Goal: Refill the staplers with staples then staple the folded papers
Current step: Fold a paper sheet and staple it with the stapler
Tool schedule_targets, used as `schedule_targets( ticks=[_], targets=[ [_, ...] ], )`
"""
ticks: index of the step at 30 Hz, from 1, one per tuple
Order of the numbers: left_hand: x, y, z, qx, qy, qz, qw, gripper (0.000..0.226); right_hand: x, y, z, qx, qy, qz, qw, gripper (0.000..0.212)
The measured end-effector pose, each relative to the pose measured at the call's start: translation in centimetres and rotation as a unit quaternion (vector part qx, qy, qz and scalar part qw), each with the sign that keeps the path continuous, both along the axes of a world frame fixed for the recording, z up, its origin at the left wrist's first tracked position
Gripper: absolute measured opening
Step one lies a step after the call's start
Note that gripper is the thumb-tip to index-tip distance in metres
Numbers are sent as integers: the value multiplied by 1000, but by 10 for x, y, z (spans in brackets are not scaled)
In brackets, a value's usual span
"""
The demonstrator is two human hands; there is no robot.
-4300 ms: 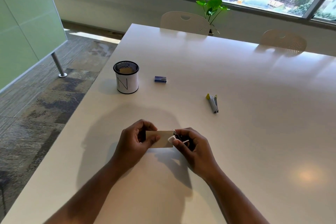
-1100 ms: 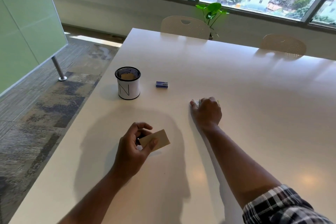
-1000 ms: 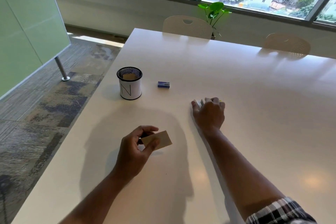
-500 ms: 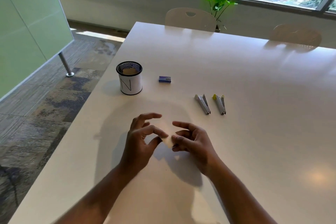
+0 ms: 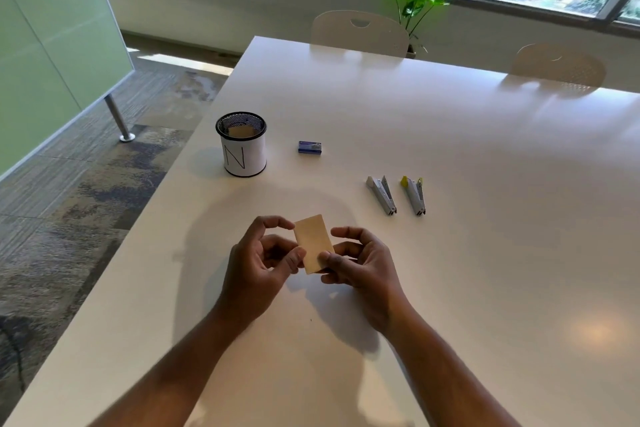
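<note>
Both hands hold a flat rectangular tan paper: right hand pinches its near corner, left hand touches its edge with curled fingers, above the glossy white table.

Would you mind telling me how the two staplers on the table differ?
The left stapler has a white rear end; the right stapler has a yellow one. The left stapler lies nearer the staple box. Both lie flat, side by side, untouched, pointing the same way.

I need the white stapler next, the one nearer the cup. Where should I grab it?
Take the white stapler across its long sides at mid-body, from above. It lies flat, narrow, with bare table on both sides and a gap to the yellow-tipped stapler.
</note>
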State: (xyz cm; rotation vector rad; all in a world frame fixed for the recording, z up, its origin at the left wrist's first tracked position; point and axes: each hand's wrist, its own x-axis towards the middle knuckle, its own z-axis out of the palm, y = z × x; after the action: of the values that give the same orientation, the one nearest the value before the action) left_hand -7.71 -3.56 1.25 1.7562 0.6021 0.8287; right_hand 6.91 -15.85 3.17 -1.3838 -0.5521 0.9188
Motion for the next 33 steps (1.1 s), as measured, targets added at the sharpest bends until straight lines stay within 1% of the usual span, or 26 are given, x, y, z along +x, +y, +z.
schedule_targets(
  ticks=[5,10,15,20,26,29,33],
  targets=[
    [-2,5,3,-53,-32,-21,998,27,3,0,-2,22,30,23,999,54],
    [-2,5,6,-86,-34,-33,995,31,7,0,-4,28,47,35,998,45],
    [-3,6,7,-108,-45,-49,992,33,8,0,-4,27,53,45,997,45],
    [-3,6,7,-108,-43,-50,992,33,7,0,-4,26,50,48,997,43],
    [-3,7,6,-97,-56,-60,992,27,2,1,-3,32,10,52,998,55],
    [-3,7,6,-89,-63,-77,991,31,-1,2,-2,29,-4,53,998,63],
    [-3,8,5,-89,-76,-88,989,30,-1,1,-2,28,-7,45,999,63]
  ],
)
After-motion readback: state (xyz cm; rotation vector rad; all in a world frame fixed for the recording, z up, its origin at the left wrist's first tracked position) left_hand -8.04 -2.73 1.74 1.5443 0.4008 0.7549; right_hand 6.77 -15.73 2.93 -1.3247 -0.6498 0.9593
